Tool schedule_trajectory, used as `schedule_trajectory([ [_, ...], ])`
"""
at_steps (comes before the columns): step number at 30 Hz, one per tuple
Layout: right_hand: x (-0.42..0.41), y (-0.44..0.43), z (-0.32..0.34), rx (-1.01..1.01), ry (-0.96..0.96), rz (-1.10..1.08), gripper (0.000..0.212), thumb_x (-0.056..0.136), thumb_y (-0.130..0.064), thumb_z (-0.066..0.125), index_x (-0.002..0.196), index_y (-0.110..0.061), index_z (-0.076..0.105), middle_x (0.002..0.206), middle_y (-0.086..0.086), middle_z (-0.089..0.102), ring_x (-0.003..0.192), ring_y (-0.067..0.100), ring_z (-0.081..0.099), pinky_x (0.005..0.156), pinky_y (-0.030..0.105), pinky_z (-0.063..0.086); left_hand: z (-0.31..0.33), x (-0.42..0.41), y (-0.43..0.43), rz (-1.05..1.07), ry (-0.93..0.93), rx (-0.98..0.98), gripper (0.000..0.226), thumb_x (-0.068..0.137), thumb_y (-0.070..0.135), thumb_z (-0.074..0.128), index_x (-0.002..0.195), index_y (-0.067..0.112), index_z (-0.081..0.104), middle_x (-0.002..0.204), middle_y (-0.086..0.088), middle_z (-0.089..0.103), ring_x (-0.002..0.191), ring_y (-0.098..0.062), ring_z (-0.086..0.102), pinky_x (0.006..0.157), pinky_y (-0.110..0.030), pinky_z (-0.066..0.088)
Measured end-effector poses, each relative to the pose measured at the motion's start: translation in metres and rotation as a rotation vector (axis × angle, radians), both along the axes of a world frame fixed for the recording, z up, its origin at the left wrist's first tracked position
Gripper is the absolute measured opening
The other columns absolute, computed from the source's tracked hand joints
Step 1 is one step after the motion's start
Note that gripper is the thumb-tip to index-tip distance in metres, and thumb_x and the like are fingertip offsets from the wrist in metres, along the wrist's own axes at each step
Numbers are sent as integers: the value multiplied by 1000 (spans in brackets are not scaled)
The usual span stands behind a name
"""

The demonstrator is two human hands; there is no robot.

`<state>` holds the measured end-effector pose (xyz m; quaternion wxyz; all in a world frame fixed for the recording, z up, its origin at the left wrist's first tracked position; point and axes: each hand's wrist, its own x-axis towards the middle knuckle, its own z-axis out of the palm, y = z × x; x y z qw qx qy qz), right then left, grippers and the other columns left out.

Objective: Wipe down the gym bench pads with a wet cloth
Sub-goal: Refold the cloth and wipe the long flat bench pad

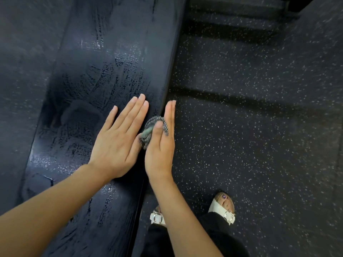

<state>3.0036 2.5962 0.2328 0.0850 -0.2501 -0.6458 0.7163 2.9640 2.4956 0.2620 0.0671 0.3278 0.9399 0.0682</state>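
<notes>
Two hands are seen at the centre of the frame, at the edge of a dark bench pad point(89, 80) that runs from the lower left up to the top centre. The left hand point(118, 143) is laid flat, palm down, on the top face of the pad, its fingers straight and close together, nothing grasped. The right hand point(161, 149) is turned on its edge just beside it, against the side face of the pad, fingers straight and pointed up the frame. A bunched cloth point(148, 127), striped grey with a teal patch, is pressed between this palm and the pad's side edge, with the thumb laid across it; the fingers are not curled round it. Wet streaks and a beaded sheen are spread over the top of the pad, above and below the left hand. A dark speckled floor point(250, 127) fills the right half of the frame. White sandals point(229, 217) with metal buckles and dark trouser legs point(213, 236) are seen at the lower centre.
</notes>
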Motion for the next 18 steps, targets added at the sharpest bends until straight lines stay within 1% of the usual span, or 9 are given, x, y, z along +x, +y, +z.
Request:
schedule_trajectory([
  [2,-22,11,2,14,-8,-6,51,104,-25,26,153,-21,14,164,-6,10,149,1,7,123,28,10,1,0,1,3,3,-4,61,100,27,24,157,7,18,166,-5,13,153,-18,11,123,-44,12],
  [4,-46,24,3,28,-7,2,53,104,-25,26,155,-16,17,164,-5,10,149,2,7,123,25,10,1,0,1,2,8,-18,61,100,28,24,156,6,19,166,-6,13,153,-19,12,122,-47,15],
  [6,-63,35,3,44,-14,30,53,104,-27,25,155,-15,17,164,-5,9,150,4,7,122,24,10,0,0,0,-5,7,-28,61,101,29,24,156,5,17,166,-7,12,153,-20,13,122,-48,16],
  [11,-55,33,4,63,-29,62,55,103,-30,25,155,-16,15,164,-6,9,150,2,6,123,27,9,0,-1,0,-6,2,-49,61,100,29,24,155,4,18,165,-9,15,152,-23,15,121,-49,17],
  [14,-38,27,5,63,-36,84,52,104,-35,25,152,-23,10,163,-8,8,149,1,6,124,31,9,3,-1,2,4,-15,-60,61,99,29,25,155,3,22,165,-10,15,152,-23,16,120,-50,20],
  [18,-13,20,7,32,-63,134,53,99,-45,22,149,-36,8,163,-15,7,148,-2,4,124,32,9,4,-2,3,35,-39,-31,61,99,28,26,157,10,19,166,-5,16,153,-19,15,120,-47,18],
])
